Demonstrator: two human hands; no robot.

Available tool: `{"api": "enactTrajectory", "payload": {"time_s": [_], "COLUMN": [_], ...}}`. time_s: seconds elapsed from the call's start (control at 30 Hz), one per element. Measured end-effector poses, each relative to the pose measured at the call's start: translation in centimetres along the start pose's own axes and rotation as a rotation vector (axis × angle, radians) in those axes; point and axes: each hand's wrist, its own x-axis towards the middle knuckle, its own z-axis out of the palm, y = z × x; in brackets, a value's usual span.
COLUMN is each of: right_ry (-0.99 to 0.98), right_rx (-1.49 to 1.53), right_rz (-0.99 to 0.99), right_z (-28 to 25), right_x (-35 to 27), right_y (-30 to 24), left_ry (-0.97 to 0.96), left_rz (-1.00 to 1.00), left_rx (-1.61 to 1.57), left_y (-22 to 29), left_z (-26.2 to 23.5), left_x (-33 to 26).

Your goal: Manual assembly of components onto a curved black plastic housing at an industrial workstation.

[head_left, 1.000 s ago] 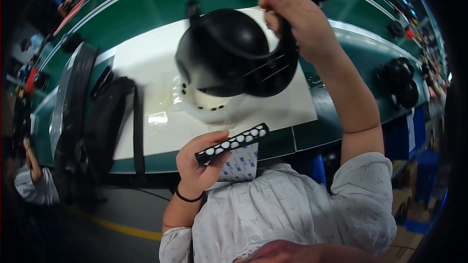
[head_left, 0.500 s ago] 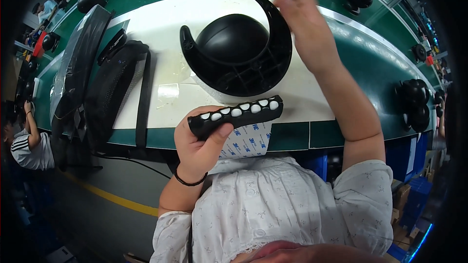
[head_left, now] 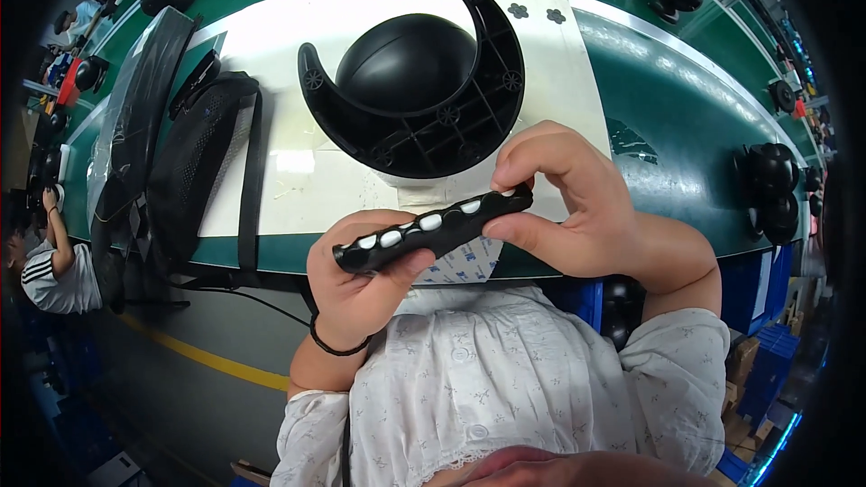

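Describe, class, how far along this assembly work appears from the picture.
Done: the black crescent shell lies set down on the white mat. In hand: left hand and right hand hold the black strip with white pads. Left: the strip is not yet on the shell.

Centre top, a black crescent-shaped plastic base (head_left: 424, 99) with a dome lies on a white mat (head_left: 289, 162) over the green table (head_left: 686, 117). At left, black mesh panels (head_left: 194, 162). Black round parts (head_left: 771, 194) sit at right.
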Motion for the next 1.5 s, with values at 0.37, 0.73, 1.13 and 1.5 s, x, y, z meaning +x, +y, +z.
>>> {"api": "enactTrajectory", "payload": {"time_s": [0.37,0.73,1.13,1.5], "right_ry": [-0.12,-0.023,-0.196,-0.01], "right_rx": [-0.508,-0.585,-0.265,-0.309], "right_rz": [-0.465,-0.676,-0.636,-0.116], "right_z": [-0.8,1.5,2.9,-0.1], "right_x": [0.4,0.1,0.0,4.8], "right_y": [-0.3,0.8,-0.2,-0.5], "left_ry": [0.042,0.054,0.023,0.059], "left_rz": [0.072,0.106,-0.131,0.479], "left_rx": [0.197,0.244,0.184,0.635], "left_y": [-0.2,-0.2,-0.4,-1.6], "left_z": [-0.1,0.3,0.2,-0.6], "left_x": [-0.3,-0.3,-0.5,2.1]}}
